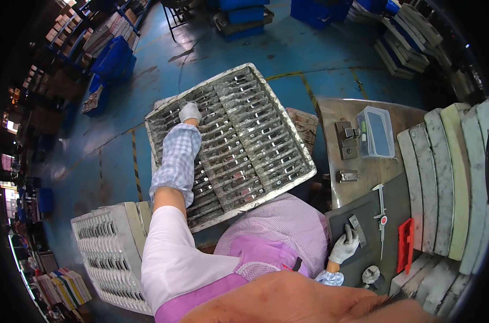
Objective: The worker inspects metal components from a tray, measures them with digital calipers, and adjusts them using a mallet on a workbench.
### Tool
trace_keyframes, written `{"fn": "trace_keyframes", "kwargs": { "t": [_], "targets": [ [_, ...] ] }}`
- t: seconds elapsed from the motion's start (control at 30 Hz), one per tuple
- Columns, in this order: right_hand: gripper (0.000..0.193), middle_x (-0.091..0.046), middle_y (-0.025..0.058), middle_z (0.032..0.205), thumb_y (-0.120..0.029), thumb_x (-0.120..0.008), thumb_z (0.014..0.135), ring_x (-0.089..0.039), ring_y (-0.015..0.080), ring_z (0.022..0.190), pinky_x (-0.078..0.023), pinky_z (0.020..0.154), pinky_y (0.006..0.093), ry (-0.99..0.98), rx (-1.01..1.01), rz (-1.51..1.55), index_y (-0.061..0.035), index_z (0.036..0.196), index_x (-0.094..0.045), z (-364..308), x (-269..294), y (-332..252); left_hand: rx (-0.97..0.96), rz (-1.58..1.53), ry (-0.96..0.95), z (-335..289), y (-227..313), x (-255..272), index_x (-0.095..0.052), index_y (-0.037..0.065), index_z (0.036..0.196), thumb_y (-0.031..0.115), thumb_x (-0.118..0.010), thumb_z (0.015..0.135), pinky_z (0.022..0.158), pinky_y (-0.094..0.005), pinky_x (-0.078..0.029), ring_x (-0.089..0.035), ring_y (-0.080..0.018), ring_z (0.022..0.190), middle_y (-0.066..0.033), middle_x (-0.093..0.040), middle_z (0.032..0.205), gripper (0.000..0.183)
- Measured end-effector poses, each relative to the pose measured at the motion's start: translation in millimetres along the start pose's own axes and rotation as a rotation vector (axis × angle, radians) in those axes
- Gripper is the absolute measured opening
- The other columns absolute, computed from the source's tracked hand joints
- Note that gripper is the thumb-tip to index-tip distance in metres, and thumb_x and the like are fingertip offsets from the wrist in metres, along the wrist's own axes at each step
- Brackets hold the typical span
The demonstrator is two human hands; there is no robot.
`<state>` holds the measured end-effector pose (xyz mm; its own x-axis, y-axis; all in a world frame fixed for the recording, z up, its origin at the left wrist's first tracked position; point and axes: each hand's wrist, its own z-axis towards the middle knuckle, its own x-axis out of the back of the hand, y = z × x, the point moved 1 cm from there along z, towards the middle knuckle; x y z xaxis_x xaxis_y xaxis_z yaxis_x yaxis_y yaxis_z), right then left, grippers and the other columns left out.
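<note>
My left hand (190, 112), in a white glove, is at the left part of a large grey foam tray (279, 99). Its fingers are curled in among dark metal parts (239, 175) lying in rows of slots; whatever they grip is hidden. Low on the right, my gloved right hand (345, 246) rests above a dark mat (387, 269). Two of its fingers stretch out against a small flat metal piece (357, 230) with holes. A dial caliper (382, 212) lies just right of that hand.
On the bench stand a clear plastic box (378, 132), a dark metal block fixture (346, 140) and a small metal block (348, 175). A red case (405, 245) lies beside stacked foam trays (433, 177). Another filled tray (104, 253) leans at lower left. Blue bins (112, 59) stand beyond.
</note>
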<state>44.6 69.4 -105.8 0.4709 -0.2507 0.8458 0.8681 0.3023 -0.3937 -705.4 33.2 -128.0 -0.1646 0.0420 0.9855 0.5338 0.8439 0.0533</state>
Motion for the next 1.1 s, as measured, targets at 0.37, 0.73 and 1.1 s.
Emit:
{"fn": "trace_keyframes", "kwargs": {
  "t": [0.37, 0.73, 1.1],
  "targets": [
    [0.034, -0.068, 0.0119, 0.104, -0.002, -0.067, 0.079, -0.063, 0.0351, 0.102, -0.052, 0.093, 0.045, 0.024, 0.0, 0.064, -0.0184, 0.106, -0.078, 20, 1, -26, -0.44, 0.019, 0.317, 68, -104, -9, -0.066, 0.01, 0.133, 0.04, -0.074, 0.084, 0.095, -0.0463, -0.054, -0.068, -0.0379, 0.11, -0.0204, -0.07, 0.121, 0.058],
    [0.033, -0.069, 0.0058, 0.104, -0.002, -0.067, 0.077, -0.064, 0.0303, 0.098, -0.053, 0.09, 0.0423, 0.072, -0.03, 0.135, -0.0182, 0.103, -0.078, 5, 19, -1, -0.259, 0.244, 0.249, 41, -4, -28, -0.069, 0.018, 0.123, 0.023, -0.074, 0.086, 0.092, -0.0476, -0.056, -0.068, -0.0362, 0.11, -0.0144, -0.067, 0.12, 0.038],
    [0.032, -0.069, 0.0054, 0.105, -0.004, -0.067, 0.077, -0.064, 0.0296, 0.1, -0.053, 0.091, 0.0426, 0.042, -0.073, 0.131, -0.0173, 0.104, -0.078, 4, 23, -1, -0.237, 0.311, 0.095, 15, 14, -10, -0.07, 0.016, 0.117, 0.043, -0.082, 0.078, 0.091, -0.048, -0.056, -0.07, -0.036, 0.109, -0.0169, -0.074, 0.114, 0.049]
  ]
}}
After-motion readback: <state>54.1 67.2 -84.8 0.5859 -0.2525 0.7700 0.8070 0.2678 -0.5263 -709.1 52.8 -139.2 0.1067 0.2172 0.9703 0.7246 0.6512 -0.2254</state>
